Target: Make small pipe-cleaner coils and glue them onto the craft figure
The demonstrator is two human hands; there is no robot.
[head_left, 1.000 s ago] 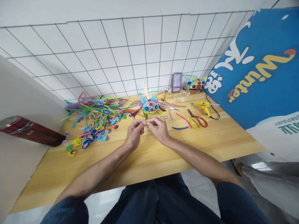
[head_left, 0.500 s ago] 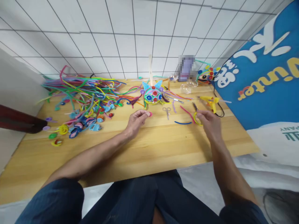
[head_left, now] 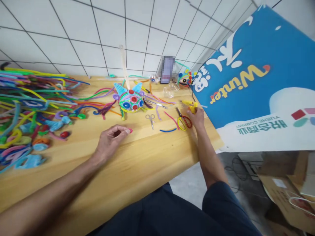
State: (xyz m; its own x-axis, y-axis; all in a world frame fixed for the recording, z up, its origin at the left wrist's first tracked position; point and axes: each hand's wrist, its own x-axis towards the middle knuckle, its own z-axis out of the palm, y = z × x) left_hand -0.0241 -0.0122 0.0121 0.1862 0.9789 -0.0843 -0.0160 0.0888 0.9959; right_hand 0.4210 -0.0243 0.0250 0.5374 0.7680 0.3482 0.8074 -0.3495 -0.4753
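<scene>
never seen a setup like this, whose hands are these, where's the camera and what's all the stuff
There is no machine here, just a person working bare-handed. One camera, worn on that person's head, looks forward and down at a wooden table. On it lie colourful pipe cleaners at left, a horned toy face near the middle, small metal scissors, and larger scissors with yellow and red handles. The left hand pinches a small pink piece. The right hand is at the yellow glue gun; how firmly it grips can't be made out.
</scene>
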